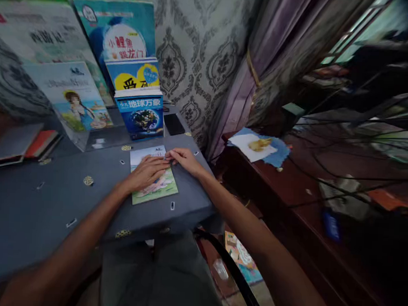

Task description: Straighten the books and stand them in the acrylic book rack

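A thin children's book (152, 192) with a pale blue and green cover lies flat on the cloth-covered table. My left hand (149, 172) rests palm down across its cover, the fingers stretched out toward the upper right and hiding much of the picture. At the book's upper right edge, my right hand (185, 160) has its fingers bent and drawn together on the edge, close to the left fingertips. Its fingertips are partly hidden.
Behind the book stand a blue earth book (145, 117), a white-covered book (76, 104) and several taller ones. A dark phone (174, 124) lies beside them. Stacked books (23, 142) are at left. A dark red bench (273, 182) carries paper and clutter. Below is a colourful book (243, 257).
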Motion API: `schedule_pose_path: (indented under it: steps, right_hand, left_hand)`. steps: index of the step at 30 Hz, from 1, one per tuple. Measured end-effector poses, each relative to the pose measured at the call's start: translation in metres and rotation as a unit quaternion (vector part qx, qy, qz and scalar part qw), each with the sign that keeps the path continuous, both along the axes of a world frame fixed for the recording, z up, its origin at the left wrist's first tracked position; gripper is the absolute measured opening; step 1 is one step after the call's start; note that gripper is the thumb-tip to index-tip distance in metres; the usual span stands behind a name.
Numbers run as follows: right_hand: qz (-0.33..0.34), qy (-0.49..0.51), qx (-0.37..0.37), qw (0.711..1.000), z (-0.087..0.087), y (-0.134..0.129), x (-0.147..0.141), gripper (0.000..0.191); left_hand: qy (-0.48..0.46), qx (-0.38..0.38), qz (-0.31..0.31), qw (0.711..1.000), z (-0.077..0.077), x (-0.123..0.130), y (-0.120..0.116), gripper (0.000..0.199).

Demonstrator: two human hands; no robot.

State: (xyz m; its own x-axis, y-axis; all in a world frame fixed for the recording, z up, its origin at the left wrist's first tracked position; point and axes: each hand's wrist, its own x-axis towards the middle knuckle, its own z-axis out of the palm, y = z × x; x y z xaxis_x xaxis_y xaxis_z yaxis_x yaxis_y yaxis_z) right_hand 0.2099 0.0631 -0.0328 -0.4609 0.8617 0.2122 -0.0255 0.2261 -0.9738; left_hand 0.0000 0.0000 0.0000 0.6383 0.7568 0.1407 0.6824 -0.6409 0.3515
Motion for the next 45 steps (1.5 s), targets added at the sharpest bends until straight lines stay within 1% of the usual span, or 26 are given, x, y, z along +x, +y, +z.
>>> schedule_pose_path:
  steps: [6,9,12,17,20,23,28,31,36,40,42,45]
  right_hand:
    - [-0.014,-0.001,0.005,1.000,0.000,-0.001,-0.005,0.047]
    - [-0.022,0.005,-0.003,1.000,0.002,-0.003,-0.006,0.049]
    - [-0.018,0.012,-0.017,1.000,0.004,-0.008,-0.004,0.050]
    - [-0.001,-0.002,-0.014,1.000,0.003,-0.017,0.000,0.044]
    - [-0.007,-0.002,-0.011,1.000,0.002,-0.018,-0.001,0.042]
    - [-0.008,0.003,-0.021,1.000,0.005,-0.020,-0.001,0.041]
    - [0.011,-0.003,-0.061,0.998,0.011,-0.035,0.009,0.044]
    - [0.017,-0.011,-0.053,0.998,0.012,-0.042,0.013,0.042]
    - [0.009,-0.017,-0.044,0.999,0.014,-0.045,0.011,0.036]
    - [0.021,-0.014,-0.061,0.998,0.016,-0.053,0.014,0.040]
    - [0.027,-0.019,-0.064,0.997,0.015,-0.059,0.017,0.043]
    - [0.026,-0.020,-0.060,0.998,0.013,-0.066,0.020,0.043]
  left_hand:
    - [-0.005,0.020,-0.006,1.000,-0.003,0.000,0.000,0.045]
    - [-0.010,0.024,-0.001,1.000,-0.002,0.001,-0.002,0.045]
    - [-0.012,0.017,-0.012,1.000,-0.001,0.001,-0.008,0.044]
    - [-0.003,0.019,-0.013,1.000,0.000,0.003,-0.020,0.045]
    - [-0.002,0.029,-0.017,0.999,0.000,0.004,-0.021,0.043]
    - [-0.007,0.043,-0.018,0.999,0.000,0.004,-0.022,0.043]
    - [-0.025,0.039,-0.047,0.998,-0.001,0.005,-0.030,0.044]
    - [-0.030,0.039,-0.050,0.998,-0.004,0.005,-0.032,0.045]
    - [-0.038,0.045,-0.046,0.997,-0.006,0.005,-0.032,0.043]
    - [-0.039,0.028,-0.052,0.997,-0.002,0.007,-0.042,0.044]
    - [-0.036,0.018,-0.058,0.997,0.000,0.008,-0.049,0.044]
    - [-0.029,0.017,-0.051,0.998,-0.001,0.009,-0.055,0.043]
